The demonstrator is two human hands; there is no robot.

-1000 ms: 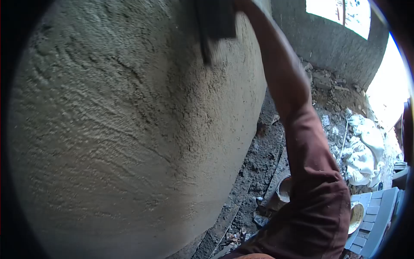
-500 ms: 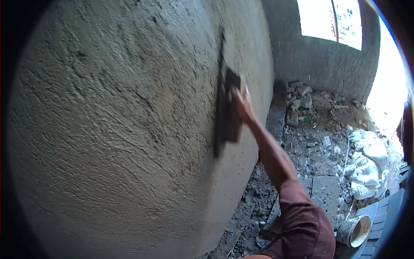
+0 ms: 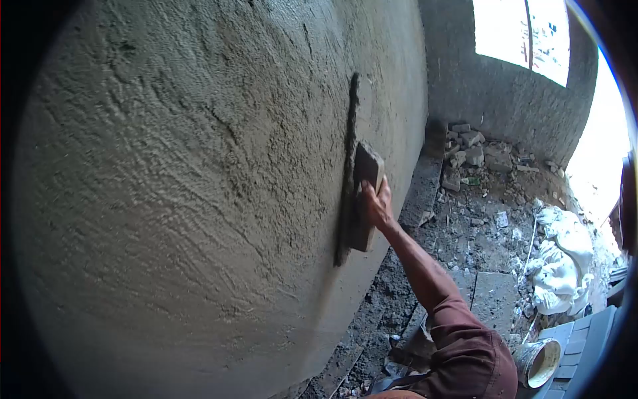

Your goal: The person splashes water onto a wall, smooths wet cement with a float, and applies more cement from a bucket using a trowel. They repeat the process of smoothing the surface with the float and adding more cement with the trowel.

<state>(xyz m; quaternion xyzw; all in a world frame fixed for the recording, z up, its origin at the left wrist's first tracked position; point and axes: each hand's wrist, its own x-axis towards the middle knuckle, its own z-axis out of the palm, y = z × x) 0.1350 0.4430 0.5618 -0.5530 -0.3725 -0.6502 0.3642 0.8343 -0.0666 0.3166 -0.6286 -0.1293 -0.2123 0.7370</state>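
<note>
My right hand (image 3: pixel 377 205) is closed around the block handle of a long plastering float (image 3: pixel 362 159). The float stands nearly upright, its narrow board pressed against or lying very close to the plastered wall (image 3: pixel 219 199). Wet mortar clings along the board's left edge. To the left of the float the plaster is rough, with ridges and sweeping marks; on the right it looks smoother. A maroon sleeve covers my upper right arm. My left hand is out of view.
Rubble and broken bricks (image 3: pixel 473 151) lie at the foot of the far wall, below a window opening (image 3: pixel 505 33). White sacks (image 3: pixel 561 256) lie at right. A bucket (image 3: pixel 537 364) stands beside stacked grey blocks (image 3: pixel 577 346). Mortar droppings cover the floor along the wall.
My right hand and the float have moved down, and the float's lower end sits lower on the wall. The motion blur is gone. The view has shifted slightly.
</note>
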